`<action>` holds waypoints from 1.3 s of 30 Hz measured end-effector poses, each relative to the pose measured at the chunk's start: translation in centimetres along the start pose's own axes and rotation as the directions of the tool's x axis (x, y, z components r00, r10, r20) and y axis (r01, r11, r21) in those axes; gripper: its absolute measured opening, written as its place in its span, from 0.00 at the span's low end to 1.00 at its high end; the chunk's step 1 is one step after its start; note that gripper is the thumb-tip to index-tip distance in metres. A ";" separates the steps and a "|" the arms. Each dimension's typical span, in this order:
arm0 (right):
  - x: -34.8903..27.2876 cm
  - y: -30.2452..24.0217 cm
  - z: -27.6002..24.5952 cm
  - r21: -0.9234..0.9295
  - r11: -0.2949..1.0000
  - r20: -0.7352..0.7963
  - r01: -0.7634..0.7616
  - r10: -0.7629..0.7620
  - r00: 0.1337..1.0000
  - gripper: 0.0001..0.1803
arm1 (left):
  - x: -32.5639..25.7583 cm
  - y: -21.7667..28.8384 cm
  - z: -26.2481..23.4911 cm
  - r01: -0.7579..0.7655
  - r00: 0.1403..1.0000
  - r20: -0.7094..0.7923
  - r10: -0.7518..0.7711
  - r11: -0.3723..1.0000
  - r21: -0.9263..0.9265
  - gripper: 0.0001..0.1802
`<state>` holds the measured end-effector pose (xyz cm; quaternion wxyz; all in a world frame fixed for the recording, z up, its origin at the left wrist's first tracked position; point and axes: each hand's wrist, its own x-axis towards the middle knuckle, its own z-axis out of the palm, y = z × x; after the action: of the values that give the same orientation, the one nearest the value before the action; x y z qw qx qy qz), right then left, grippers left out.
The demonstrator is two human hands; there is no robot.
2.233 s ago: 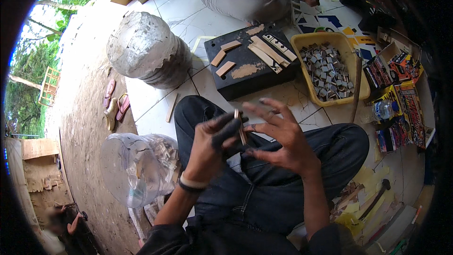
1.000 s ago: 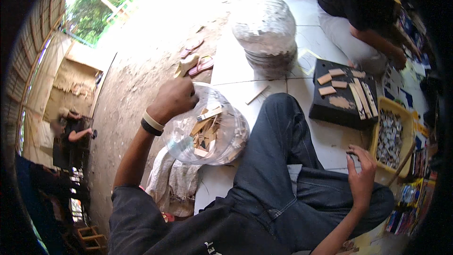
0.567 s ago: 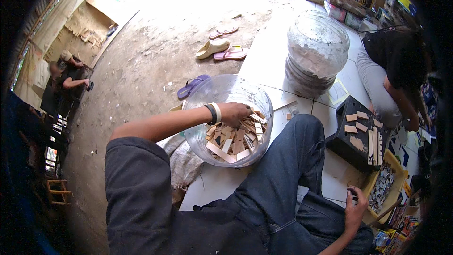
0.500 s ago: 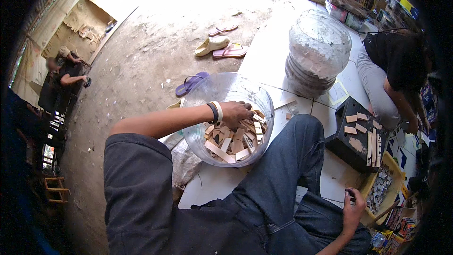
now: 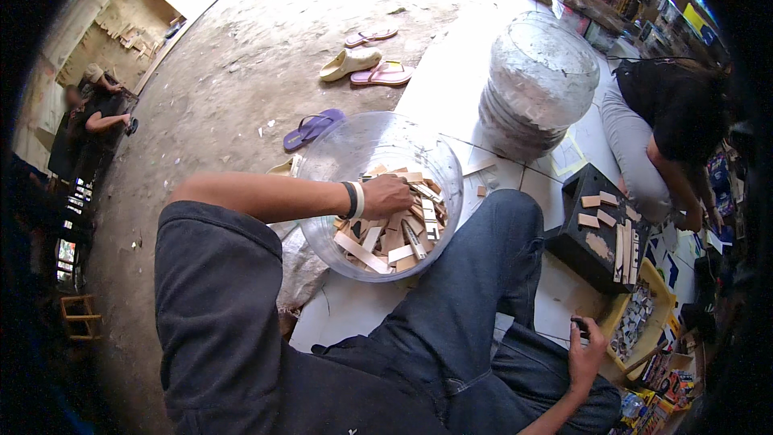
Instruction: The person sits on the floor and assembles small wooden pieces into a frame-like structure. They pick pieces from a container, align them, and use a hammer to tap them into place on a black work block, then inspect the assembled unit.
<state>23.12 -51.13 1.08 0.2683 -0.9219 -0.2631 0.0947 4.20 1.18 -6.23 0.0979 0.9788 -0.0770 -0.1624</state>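
Note:
A clear round plastic tub (image 5: 322, 251) holds many small flat wooden pieces (image 5: 362, 251), some with black markings. Inside it is my left hand (image 5: 386, 196), curled down over the pieces, a dark band and a white band on its wrist; its fingertips are mostly hidden. My right hand (image 5: 586, 352) is apart from the tub, beside my bent leg. Its fingers are closed around a small dark thing (image 5: 576, 327) too small to name.
At right, wooden pieces lie on a black box (image 5: 568, 250) beside a yellow basin (image 5: 642, 360) of small pieces. A big cloudy plastic container (image 5: 538, 84) stands behind. Another person (image 5: 668, 113) sits at right. Sandals (image 5: 314, 129) lie on the dirt floor; a person (image 5: 101, 109) works far left.
My left hand has shifted slightly down and left among the wooden pieces in the tub. The whole view has moved a little; my right hand keeps its closed pose.

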 end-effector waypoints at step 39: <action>-0.9 -5.1 0.4 0.707 0.646 -0.216 0.287 -0.188 0.958 0.21 | -3.5 20.3 -19.3 -0.016 0.512 -0.809 -0.289 0.939 -0.345 0.06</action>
<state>20.01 -47.79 3.56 0.6398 -0.6986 -0.3049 0.0988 4.94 -14.58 17.18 0.2612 0.9072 0.0852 0.3186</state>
